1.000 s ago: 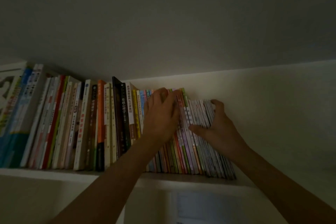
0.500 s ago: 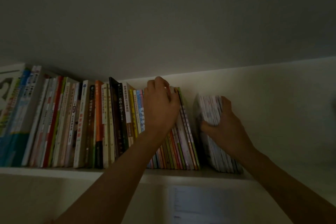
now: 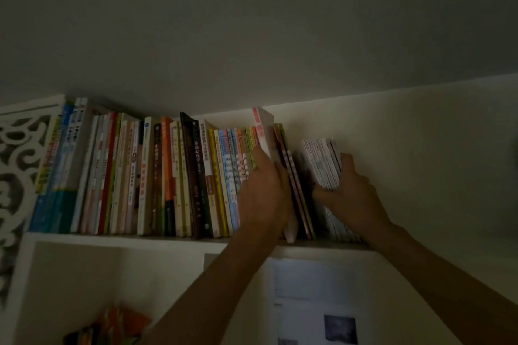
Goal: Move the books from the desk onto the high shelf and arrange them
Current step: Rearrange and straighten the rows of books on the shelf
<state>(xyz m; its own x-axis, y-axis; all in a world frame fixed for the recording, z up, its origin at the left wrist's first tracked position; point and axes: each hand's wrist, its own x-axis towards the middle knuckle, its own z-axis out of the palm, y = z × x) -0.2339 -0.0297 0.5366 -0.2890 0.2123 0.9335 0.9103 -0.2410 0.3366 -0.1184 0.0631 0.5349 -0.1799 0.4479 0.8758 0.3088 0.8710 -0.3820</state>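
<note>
A long row of upright books (image 3: 168, 176) fills the high white shelf (image 3: 126, 238) just under the ceiling. My left hand (image 3: 263, 193) grips a tall white book with a pink-marked spine (image 3: 263, 126), which stands partly out of the row. Two thin leaning books (image 3: 291, 165) stand just right of it. My right hand (image 3: 350, 193) holds a bundle of thin booklets (image 3: 322, 159) at the row's right end, thumb across their spines, with a dark gap between the bundle and the leaning books.
A white carved panel (image 3: 16, 165) closes the shelf's left end. Bare wall (image 3: 434, 162) runs right of the booklets. Below the shelf are a compartment holding orange items (image 3: 117, 325) and a sheet of printed paper (image 3: 316, 305) on the wall. The room is dim.
My left hand has slid down the spines and the tall white book now sticks up and out of the row. My right hand has kept the booklet bundle apart on the right.
</note>
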